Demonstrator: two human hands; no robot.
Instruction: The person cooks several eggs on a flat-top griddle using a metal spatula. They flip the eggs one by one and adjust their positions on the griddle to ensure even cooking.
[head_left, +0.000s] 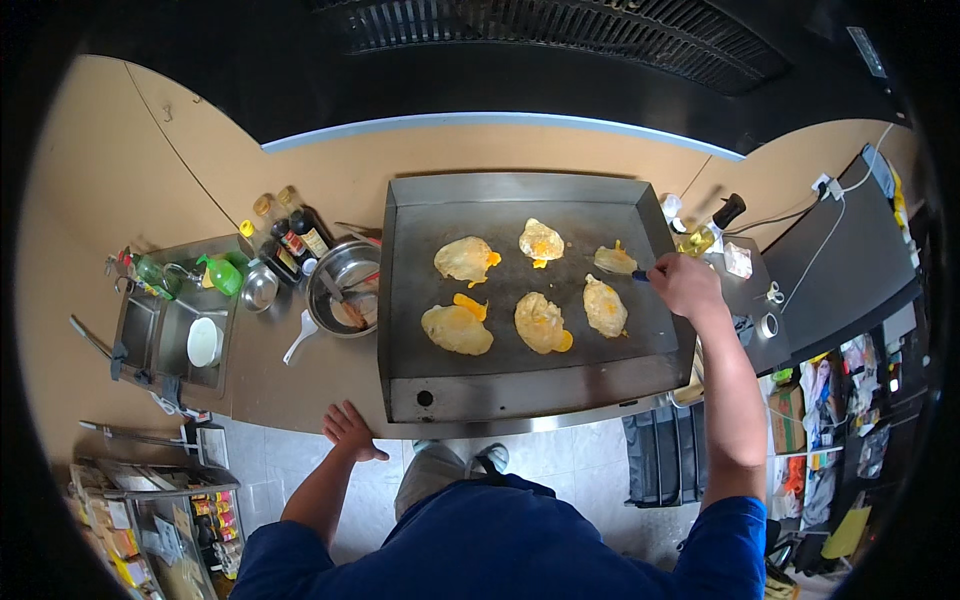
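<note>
My right hand (684, 285) grips a utensil with a dark blue handle (640, 275) at the right side of a steel griddle (525, 388). Its working end is at a small fried egg (615, 259); whether it lies under the egg cannot be made out. Several other fried eggs, such as one at the upper left (463, 259) and one at the lower middle (537, 322), lie apart on the hot plate, some with yolk run out. Fingers spread, my left hand (351, 433) rests at the counter's front edge, left of the griddle, and holds nothing.
Left of the griddle are a steel bowl (319, 289) with utensils inside, a white spoon (301, 335), sauce bottles (285, 232) and a sink (174, 311). An oil spray bottle (701, 238) and a tape roll (769, 325) are on the right. A range hood (510, 82) hangs above.
</note>
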